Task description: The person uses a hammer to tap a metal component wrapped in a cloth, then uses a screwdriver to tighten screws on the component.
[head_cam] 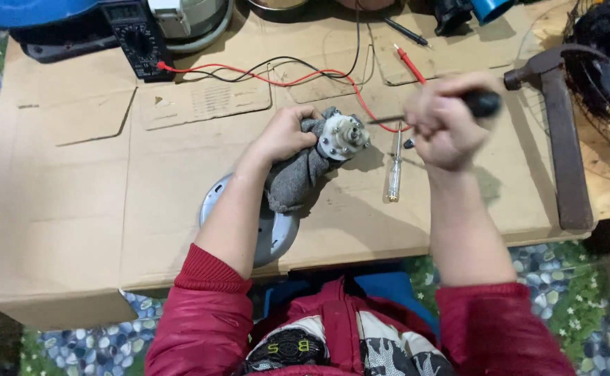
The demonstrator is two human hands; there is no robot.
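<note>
My left hand (284, 134) grips a small round metal motor (344, 137) wrapped in a grey cloth (295, 179), holding it over flattened cardboard (96, 202). My right hand (444, 122) is closed on a black-handled screwdriver (482, 103). Its thin shaft points left and its tip touches the motor's face. The right hand is blurred. Both sleeves are red.
A clear-handled tester screwdriver (394, 170) lies just right of the motor. A hammer (562, 132) lies at the right, next to a fan grille (608, 76). A black multimeter (134, 38) with red and black leads (284, 76) sits at the back. A grey round cover (274, 237) lies under my left forearm.
</note>
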